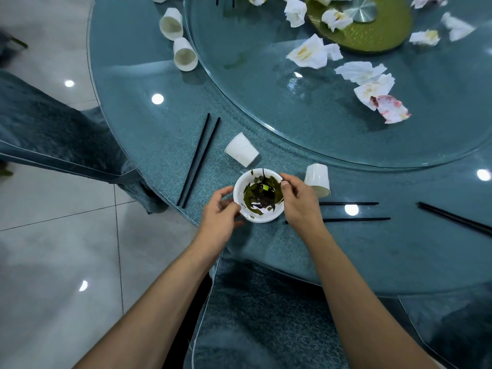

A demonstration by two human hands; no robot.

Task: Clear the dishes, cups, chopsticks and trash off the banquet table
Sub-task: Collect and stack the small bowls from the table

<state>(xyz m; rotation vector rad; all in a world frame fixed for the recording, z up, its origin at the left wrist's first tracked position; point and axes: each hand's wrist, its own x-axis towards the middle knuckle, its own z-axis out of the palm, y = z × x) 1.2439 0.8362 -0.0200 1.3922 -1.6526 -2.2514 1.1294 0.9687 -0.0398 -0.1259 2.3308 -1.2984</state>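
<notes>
Both forearms reach in over the table's near edge. Left hand (219, 209) and right hand (299, 199) curl round a bowl (258, 199) of dark leftovers, one on each side of its rim, just inside that edge. By my judgement clearing has barely begun: cups (241, 149) lie tipped, chopsticks (198, 161) sit near the edge, napkins (364, 73) litter the turntable (266, 83).

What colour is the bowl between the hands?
White, the bowl with dark green leafy residue inside; clearest in the head view.
</notes>
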